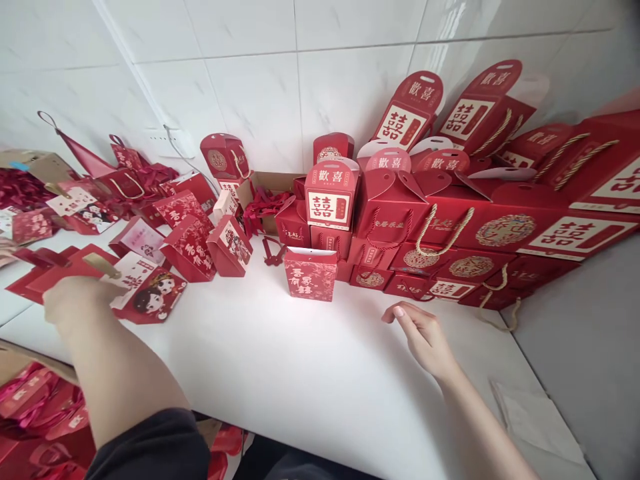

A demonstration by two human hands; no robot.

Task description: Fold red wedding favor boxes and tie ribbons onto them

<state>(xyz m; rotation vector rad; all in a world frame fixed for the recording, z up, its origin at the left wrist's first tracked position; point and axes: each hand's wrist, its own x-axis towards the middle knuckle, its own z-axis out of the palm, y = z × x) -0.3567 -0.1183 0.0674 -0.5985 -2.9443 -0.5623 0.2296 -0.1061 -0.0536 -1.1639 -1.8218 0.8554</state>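
Observation:
My left hand (75,297) reaches to the left side of the white table, among red gift boxes. It is smeared by motion and its fingers are hidden, so any hold cannot be made out. Right beside it are a red box with ribbon (47,267) and a box printed with two cartoon figures (155,297). Over the table at the right, my right hand (420,333) is loosely curled, thumb against the index finger, with nothing seen in it. Between the hands a red floral gift box (311,277) stands upright, touched by neither.
Red boxes with rope handles (440,227) are stacked high along the tiled wall at the right. A cardboard box of red ribbons (267,200) stands at the back. More red packages (45,407) lie below the table's edge at lower left.

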